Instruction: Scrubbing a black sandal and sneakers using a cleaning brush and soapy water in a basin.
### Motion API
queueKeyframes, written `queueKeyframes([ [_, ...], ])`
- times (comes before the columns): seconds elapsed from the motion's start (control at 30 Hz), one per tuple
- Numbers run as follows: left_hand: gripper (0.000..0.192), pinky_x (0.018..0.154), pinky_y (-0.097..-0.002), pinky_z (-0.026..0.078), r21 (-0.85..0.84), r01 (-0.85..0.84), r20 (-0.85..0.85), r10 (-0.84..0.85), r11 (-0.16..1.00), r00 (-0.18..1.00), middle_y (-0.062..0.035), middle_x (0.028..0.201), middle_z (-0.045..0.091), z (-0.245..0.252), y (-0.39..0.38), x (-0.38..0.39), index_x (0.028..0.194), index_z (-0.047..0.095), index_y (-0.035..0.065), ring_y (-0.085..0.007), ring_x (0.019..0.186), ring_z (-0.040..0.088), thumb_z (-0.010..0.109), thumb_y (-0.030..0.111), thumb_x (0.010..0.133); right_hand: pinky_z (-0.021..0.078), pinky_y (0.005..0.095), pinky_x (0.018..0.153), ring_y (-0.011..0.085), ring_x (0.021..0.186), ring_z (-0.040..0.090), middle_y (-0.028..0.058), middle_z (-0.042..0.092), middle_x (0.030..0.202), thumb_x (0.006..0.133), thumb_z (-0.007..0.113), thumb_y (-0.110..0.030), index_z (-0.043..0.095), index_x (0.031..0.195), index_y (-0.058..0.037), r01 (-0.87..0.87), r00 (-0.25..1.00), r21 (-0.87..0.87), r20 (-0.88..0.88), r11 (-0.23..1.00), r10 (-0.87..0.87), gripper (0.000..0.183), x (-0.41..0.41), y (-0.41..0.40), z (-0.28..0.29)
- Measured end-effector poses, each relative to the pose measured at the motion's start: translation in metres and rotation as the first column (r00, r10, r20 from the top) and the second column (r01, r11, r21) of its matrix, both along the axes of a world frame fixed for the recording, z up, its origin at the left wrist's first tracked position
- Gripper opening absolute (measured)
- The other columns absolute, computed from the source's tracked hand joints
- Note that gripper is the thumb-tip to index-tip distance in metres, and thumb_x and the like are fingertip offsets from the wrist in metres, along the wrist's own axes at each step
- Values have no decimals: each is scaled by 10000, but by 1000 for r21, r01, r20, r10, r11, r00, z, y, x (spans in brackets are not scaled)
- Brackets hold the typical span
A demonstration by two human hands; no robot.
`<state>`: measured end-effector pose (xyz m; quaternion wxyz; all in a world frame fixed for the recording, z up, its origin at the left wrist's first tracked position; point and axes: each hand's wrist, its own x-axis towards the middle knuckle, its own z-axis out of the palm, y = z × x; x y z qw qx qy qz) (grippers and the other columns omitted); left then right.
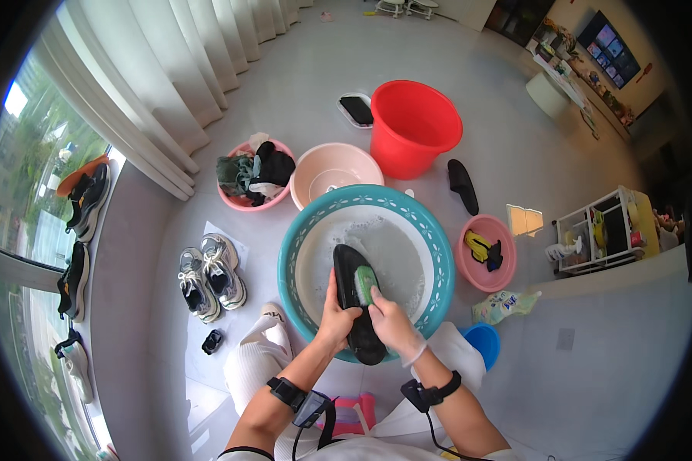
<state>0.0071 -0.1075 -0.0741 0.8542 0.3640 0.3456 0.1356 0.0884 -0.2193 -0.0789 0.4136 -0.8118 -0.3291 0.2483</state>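
Observation:
My left hand [339,318] grips the side of a black slipper [348,271], thumb on top and fingers along its left edge. In my right hand [393,324] is a green scrub brush [365,283], its white bristles against the slipper. Both are over a teal-rimmed basin [443,248] of greyish, sudsy water [395,248]. The slipper slants, with its near end above the basin's front rim. My palms are hidden.
A red bucket [409,132], a pale pink basin [337,167] and a pink basin of clothes [256,206] stand beyond. Another black slipper [462,187] lies to the right, near a small pink basin [510,253]. Grey sneakers [210,276] are at left; a blue basin [485,343] is near my right knee.

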Motion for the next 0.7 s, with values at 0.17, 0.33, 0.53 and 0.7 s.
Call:
queueKeyframes([
  [0.17, 979, 950, -309, 436, 17, 46, 0, -46, 999, 999, -108, 1430, 363, 3, -6, 9, 1498, 123, 174, -227, 1205, 480, 459, -244, 679, 492, 418, 765, 414, 873, 619, 314, 606, 926, 884, 496, -121, 482, 1261, 65, 48, 997, -98, -55, 994, -53, 421, 44, 18, -32],
  [0.33, 977, 832, -320, 516, -55, -35, -12, 35, 998, 999, -110, 1385, 422, 7, 8, 10, 1498, 103, 191, -245, 1125, 544, 443, -245, 692, 491, 405, 731, 429, 862, 616, 322, 596, 881, 885, 514, -105, 462, 1281, 53, -29, 999, 117, 27, 993, 26, 429, -23, -33, 16],
  [0.53, 1012, 862, -301, 485, 24, 41, 42, -42, 999, 998, -114, 1398, 390, 1, -11, 1, 1503, 70, 220, -227, 1144, 520, 436, -252, 687, 482, 369, 769, 349, 897, 624, 294, 613, 961, 904, 490, -93, 450, 1277, 85, 36, 997, -67, -66, 997, -40, 415, 26, 10, -3],
  [0.7, 1001, 928, -290, 439, 66, 21, 38, -24, 998, 999, -99, 1422, 368, -8, 2, 1, 1501, 103, 179, -219, 1189, 484, 455, -256, 671, 486, 375, 804, 364, 951, 631, 302, 610, 1023, 903, 498, -102, 458, 1276, 79, 41, 971, -81, -232, 996, -59, 417, 23, 8, 4],
])
